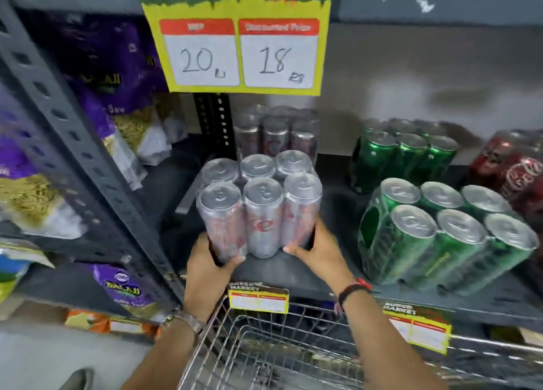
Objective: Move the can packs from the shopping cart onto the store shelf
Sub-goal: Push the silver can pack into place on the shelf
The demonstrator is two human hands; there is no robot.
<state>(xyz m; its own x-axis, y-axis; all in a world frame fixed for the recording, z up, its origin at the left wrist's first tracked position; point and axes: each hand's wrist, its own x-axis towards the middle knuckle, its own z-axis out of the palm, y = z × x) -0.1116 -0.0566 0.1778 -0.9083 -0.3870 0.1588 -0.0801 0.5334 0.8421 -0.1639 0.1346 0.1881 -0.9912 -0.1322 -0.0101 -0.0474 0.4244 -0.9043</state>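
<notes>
A shrink-wrapped pack of silver cans (pixel 258 204) stands at the front of the dark store shelf (pixel 293 275). My left hand (pixel 208 269) grips its lower left corner and my right hand (pixel 316 253) grips its lower right side. A second silver can pack (pixel 277 131) stands behind it. Below my arms lies the wire shopping cart (pixel 264 348); blur hides what is in it.
Two green can packs (pixel 440 237) (pixel 405 151) stand to the right, with red cola cans (pixel 517 172) beyond them. Purple snack bags (pixel 114 75) fill the left shelving behind a grey slotted upright (pixel 73 142). A yellow price sign (pixel 238 40) hangs above.
</notes>
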